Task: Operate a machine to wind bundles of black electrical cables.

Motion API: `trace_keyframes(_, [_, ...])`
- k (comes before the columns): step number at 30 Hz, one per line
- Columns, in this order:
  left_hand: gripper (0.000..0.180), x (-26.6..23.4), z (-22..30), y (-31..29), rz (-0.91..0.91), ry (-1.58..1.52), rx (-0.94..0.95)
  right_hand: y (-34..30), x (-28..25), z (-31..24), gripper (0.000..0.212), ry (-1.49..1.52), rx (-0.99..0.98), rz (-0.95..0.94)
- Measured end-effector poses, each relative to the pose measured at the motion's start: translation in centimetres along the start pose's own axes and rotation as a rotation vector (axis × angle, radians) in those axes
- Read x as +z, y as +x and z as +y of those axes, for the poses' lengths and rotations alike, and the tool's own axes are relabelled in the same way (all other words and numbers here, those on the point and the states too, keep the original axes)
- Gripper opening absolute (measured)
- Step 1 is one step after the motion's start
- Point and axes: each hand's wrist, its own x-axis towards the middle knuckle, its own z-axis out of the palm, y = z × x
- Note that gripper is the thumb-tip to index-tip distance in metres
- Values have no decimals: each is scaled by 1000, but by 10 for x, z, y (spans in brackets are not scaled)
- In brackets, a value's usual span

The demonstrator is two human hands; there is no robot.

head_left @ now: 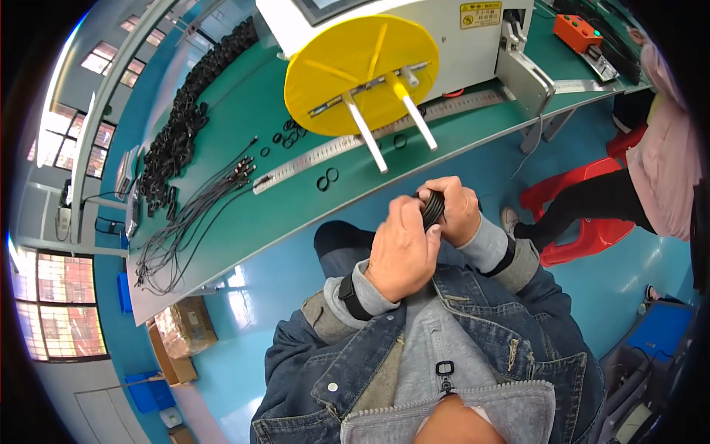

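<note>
Between my two hands, in front of the table's edge, is a small coil of black cable (434,209). My left hand (403,250) is closed round its near left side, thumb along the coil. My right hand (458,210) grips it from the right with bent fingers. Part of the coil is hidden behind the fingers. Just beyond my hands, two metal rods (364,132) stick out from a yellow winding disc (355,63) on a white machine (466,48). Several black rings (323,183) lie on the green tabletop.
A bundle of loose black cables (196,211) and a long pile of coiled black cables (176,129) lie on the table's left. A steel ruler (318,154) runs along below the disc. At right are an orange control box (577,33), a person (662,163) and red stools (584,237).
</note>
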Motion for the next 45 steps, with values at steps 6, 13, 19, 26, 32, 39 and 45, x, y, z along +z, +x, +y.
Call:
trace_keyframes(6, [57, -3, -29, -17, -15, -306, -6, -19, 18, -1, 32, 160, -189, 58])
trace_keyframes(13, [56, -23, -28, -13, -272, -267, -97, -22, 20, 2, 21, 137, -140, -4])
trace_keyframes(19, [50, -4, -29, -22, -97, -276, -95, -15, 19, 4, 30, -17, -137, -108])
trace_keyframes(26, [39, 10, -40, -12, -206, -706, -255, -19, 22, 5, 27, -21, -140, -172])
trace_keyframes(32, [29, 10, -46, -1, -656, -1137, -745, -26, 15, 9, 25, -172, -8, -319])
trace_keyframes(39, [26, 4, -90, 0, -979, -1132, -791, -14, 27, 18, 24, -99, -13, -688])
trace_keyframes(45, [26, 11, -94, -3, -836, -919, -640, -31, 35, 14, 16, 417, 474, -477])
